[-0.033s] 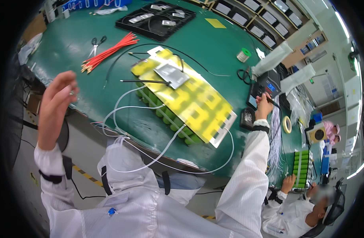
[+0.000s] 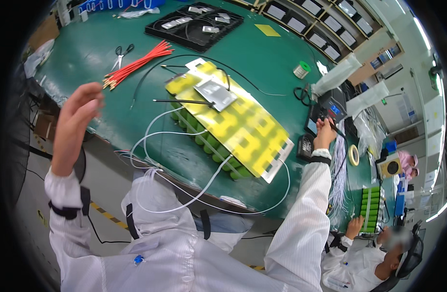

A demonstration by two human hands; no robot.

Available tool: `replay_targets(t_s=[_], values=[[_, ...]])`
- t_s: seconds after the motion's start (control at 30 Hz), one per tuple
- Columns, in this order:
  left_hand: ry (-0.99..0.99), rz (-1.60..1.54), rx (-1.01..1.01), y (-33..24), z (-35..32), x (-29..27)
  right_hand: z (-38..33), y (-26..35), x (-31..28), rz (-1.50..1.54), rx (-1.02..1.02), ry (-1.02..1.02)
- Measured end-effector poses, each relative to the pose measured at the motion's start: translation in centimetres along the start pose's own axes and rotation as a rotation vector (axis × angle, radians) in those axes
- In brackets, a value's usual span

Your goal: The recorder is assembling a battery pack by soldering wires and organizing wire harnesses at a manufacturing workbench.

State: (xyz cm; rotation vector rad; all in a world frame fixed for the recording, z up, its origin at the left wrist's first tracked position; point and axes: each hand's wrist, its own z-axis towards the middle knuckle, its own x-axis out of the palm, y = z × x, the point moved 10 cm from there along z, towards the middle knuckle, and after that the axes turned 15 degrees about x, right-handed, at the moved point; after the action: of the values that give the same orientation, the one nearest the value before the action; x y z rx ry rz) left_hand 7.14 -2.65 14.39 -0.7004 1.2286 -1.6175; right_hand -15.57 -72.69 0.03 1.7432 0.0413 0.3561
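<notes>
right hand at the soldering station, left hand raised free

the left hand point(image 2: 77, 121) is lifted off the front left edge of the green bench point(image 2: 262, 53), fingers loosely spread and slightly curled, holding nothing. the right hand point(image 2: 324, 134) reaches out to the far right side of the bench, fingers closed around a thin dark soldering iron handle point(image 2: 336, 127), right beside the black soldering station point(image 2: 330, 109) with its small lit display.

in the middle of the bench lies a large battery pack point(image 2: 233, 126): rows of green cylindrical cells under a yellow insulating sheet, with a grey circuit board point(image 2: 214, 94) resting on top near its far end. it sits well apart from the left hand and near the right one. white wires point(image 2: 184, 182) loop from the pack over the front edge of the bench, and thin black wires point(image 2: 184, 101) run across the pack's upper end.

farther back on the left lie a bundle of red wires point(image 2: 138, 61) and a pair of scissors point(image 2: 121, 53) just beside it. a black tray point(image 2: 194, 24) with small parts sits at the far edge. a spool of solder point(image 2: 301, 69) stands near the station, and a roll of tape point(image 2: 353, 155) lies to the right. at lower right another person's hand point(image 2: 355, 226) rests by a smaller green cell pack point(image 2: 369, 207).
</notes>
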Motion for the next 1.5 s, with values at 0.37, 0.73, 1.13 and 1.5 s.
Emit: replay_targets(t_s=[0.37, 0.73, 1.13, 1.5], values=[[0.611, 0.057, 0.051, 12.4, 7.1, 9.4, -5.9, -4.0, 4.1, 0.379, 0.451, 0.300], [0.651, 0.055, 0.117, 12.3, 5.9, 11.9, -37.1, 6.9, 2.4, -0.162, -0.354, 0.567], [1.133, 0.114, -0.040, 9.8, -5.9, 12.6, -47.0, -2.8, 8.5, -0.892, -0.377, 0.915], [0.864, -0.351, -0.368, 7.7, -6.8, 11.5, -52.8, -8.3, 16.1, -0.954, -0.516, 1.108]])
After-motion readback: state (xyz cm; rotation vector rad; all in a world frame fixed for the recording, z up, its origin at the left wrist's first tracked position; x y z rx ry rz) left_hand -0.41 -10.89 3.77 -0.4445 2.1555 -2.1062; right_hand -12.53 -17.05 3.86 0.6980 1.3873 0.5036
